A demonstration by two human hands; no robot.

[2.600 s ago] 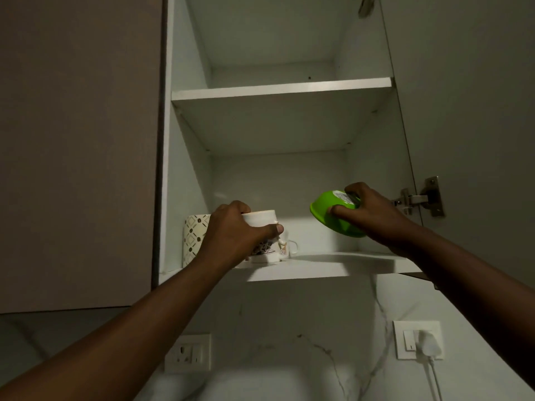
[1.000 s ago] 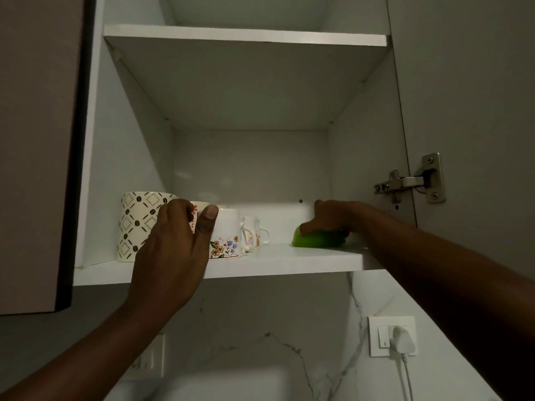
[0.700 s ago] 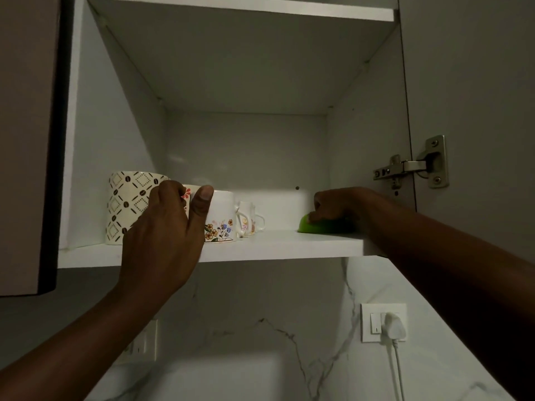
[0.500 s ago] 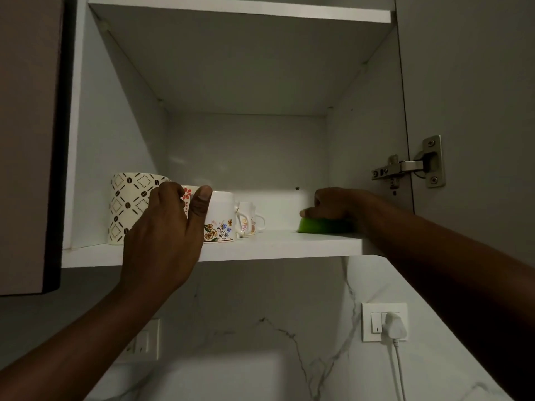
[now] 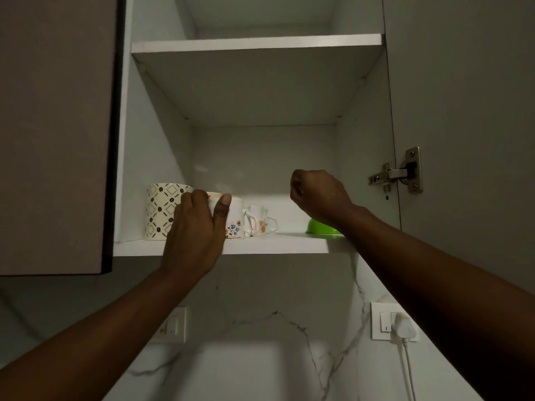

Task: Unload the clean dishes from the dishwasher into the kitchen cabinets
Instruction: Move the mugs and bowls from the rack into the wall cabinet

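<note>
While gripping a floral mug [image 5: 234, 219] on the lowest shelf [image 5: 275, 245] of an open wall cabinet [image 5: 162, 140], left hand [image 5: 197, 233] curled round the mug's near side, thumb up against its rim, fingers wrapped over the left edge. Right hand [image 5: 317, 195] raised above the shelf, fingers curled loosely inward, nothing between them, clear of any dish. Just beneath the right wrist, a green bowl [image 5: 321, 227], resting on the shelf near the cabinet's right wall, partly hidden by the forearm.

Left of the gripped mug and just beside it, a taller cream mug with a diamond and coffee-bean pattern [image 5: 162, 211], upright. Right of the gripped mug, a small white cup [image 5: 260, 219] with a flower print, handle pointing right; possibly another small cup close against it, hard to tell.

Above, an upper shelf [image 5: 257, 41]. To the right, the cabinet door [image 5: 463, 111] swung open, with a metal hinge [image 5: 399, 172]. To the left, a closed brown cabinet door [image 5: 55, 125]. Below, a white marble-look wall with grey veins [image 5: 275, 328], a wall socket [image 5: 173, 325] under the left forearm, and a switched socket with a white plug and cord [image 5: 402, 328] at lower right. Dim light overall.
</note>
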